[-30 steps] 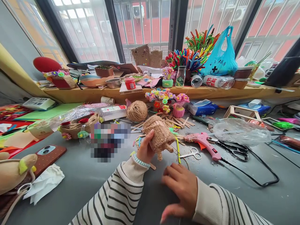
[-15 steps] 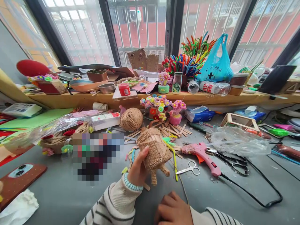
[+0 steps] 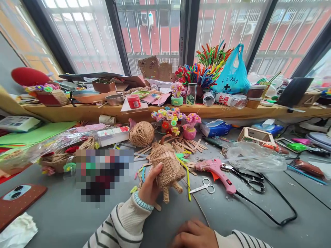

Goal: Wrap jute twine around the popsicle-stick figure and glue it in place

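My left hand [image 3: 150, 184] is closed around a small craft piece wrapped in jute twine [image 3: 167, 168]. Pale wooden sticks show through at its top, and two stubby twine-wrapped legs point down towards me. A loose strand of twine [image 3: 200, 208] runs from behind the piece down to my right hand [image 3: 194, 235]. That hand is low at the bottom edge, its fingers curled and partly blurred; where the strand goes at the fingers is hidden. Small white-handled scissors [image 3: 205, 186] and a yellow pipe cleaner [image 3: 188, 182] lie just right of the piece.
A pink glue gun [image 3: 217, 172] with a black cord and black-handled scissors [image 3: 248, 177] lie to the right. Behind are a ball of twine [image 3: 141, 134], scattered wooden sticks [image 3: 192, 144] and flower pots [image 3: 190, 132]. At left lies a brown phone [image 3: 24, 203].
The whole view has shifted slightly left as my head turned. My right hand has moved a little and is blurred; my left hand keeps its hold on the twine-wrapped piece.
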Motion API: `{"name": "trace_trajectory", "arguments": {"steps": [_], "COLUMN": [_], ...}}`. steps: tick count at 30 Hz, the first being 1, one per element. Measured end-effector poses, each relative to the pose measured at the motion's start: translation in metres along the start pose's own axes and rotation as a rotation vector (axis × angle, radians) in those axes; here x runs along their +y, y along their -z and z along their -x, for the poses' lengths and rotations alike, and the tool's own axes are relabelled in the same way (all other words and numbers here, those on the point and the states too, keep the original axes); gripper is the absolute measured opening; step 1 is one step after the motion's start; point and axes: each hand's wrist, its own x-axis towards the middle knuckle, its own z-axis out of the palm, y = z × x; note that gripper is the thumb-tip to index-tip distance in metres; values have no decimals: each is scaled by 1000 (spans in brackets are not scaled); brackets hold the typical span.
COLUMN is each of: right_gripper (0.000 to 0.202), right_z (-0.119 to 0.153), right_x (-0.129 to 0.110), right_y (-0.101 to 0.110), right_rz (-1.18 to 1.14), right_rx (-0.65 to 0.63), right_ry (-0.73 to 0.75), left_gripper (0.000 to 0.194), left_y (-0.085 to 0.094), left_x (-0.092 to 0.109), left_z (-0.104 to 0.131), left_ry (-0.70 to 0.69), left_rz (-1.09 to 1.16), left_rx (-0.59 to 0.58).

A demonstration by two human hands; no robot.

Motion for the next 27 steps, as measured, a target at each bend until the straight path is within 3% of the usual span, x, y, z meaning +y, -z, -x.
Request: {"name": "trace_trajectory", "arguments": {"steps": [2,3,6,7,10,13,15,20,23,27], "right_gripper": [54,52,37,36,35,22,20,22,21,19], "right_z": [-8,-13,-30,-35,-48,-59,-68,-92,-102,-102], "right_x": [-5,-7,-14,-15,-12,-4,1,-1,-2,5], "right_y": [5,8,24,32,62,98,119,143,144,145], "right_rz": [38,59,36,19,-307,-636,-726,-603,-503,-261], "right_rx": [13,-12,70,81,142,90,173,411,474,551], "right_ry": [-38,-1,242,244,78,-272,-426,-566,-544,-499], "left_gripper": [62,64,66,66,67,70,72,74,76,73], "left_y": [-3,-4,-5,-6,-6,-7,-9,-10,-8,-4], "left_x": [1,1,1,0,-1,-4,-5,-9,-11,-12], "left_z": [0,0,-4,-7,-17,-26,-28,-20,-15,-11], "left_ry": [-12,-17,-46,-77,-158,-200,-232,-257,-238,-214], "left_rz": [-9,-22,-68,-78,-126,-201,-266,-423,-467,-493], "left_rx": [-15,-27,-57,-54,-68,-121,-153,-265,-335,-344]}}
